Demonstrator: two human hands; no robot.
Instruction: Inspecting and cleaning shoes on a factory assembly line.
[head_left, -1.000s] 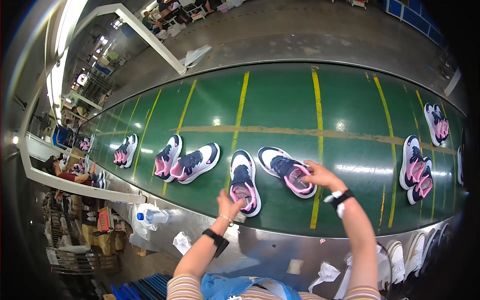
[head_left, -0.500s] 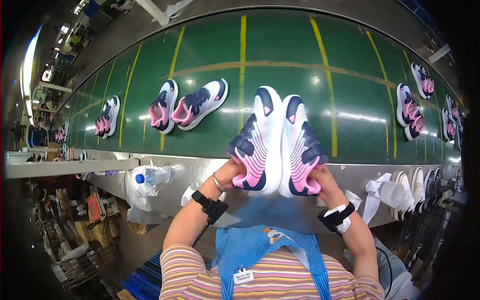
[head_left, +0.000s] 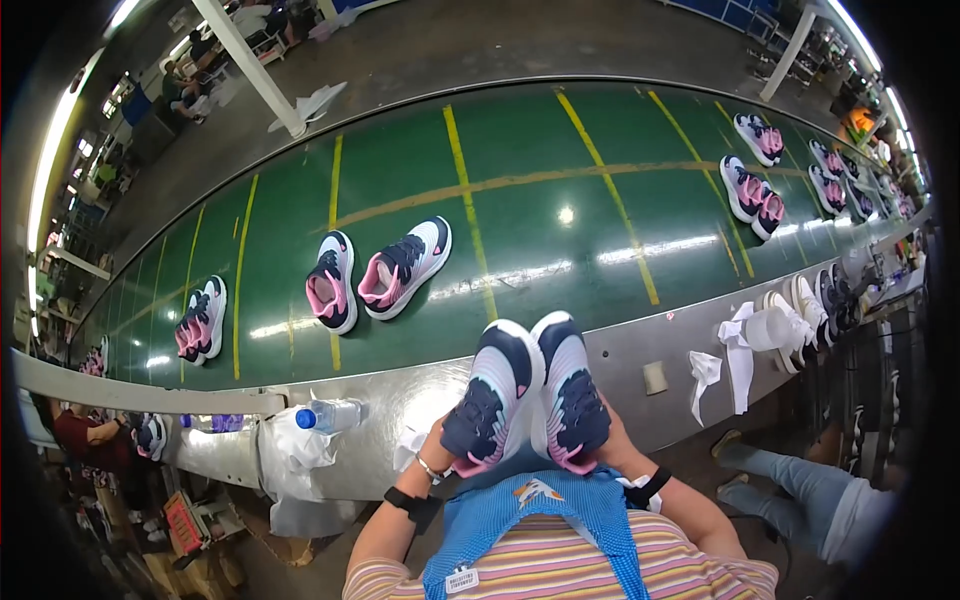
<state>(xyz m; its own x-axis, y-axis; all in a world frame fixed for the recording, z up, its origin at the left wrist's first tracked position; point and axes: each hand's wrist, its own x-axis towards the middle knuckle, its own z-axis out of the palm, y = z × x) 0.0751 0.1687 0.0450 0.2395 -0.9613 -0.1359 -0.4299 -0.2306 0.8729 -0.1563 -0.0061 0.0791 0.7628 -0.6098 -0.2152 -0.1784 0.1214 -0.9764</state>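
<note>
- Belt (head_left: 525, 225): bore other shoes (head_left: 407, 265), left and right.
- Ledge (head_left: 615, 385): bore bottle (head_left: 335, 415) and white scraps (head_left: 704, 376).
- Left shoe (head_left: 485, 395), right shoe (head_left: 572, 395): were navy, white, pink; side by side before apron (head_left: 545, 505).
- Left hand (head_left: 436, 450), right hand (head_left: 620, 447): grasped one each.

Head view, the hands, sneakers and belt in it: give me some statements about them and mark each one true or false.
1. The left hand holds a white, navy and pink sneaker. True.
2. The right hand is empty. False: the right hand holds the matching sneaker.
3. The clear plastic bottle with a blue cap is left of the held pair. True.
4. The green conveyor belt with yellow lines carries no shoes. False: other sneakers stand on it.
</note>
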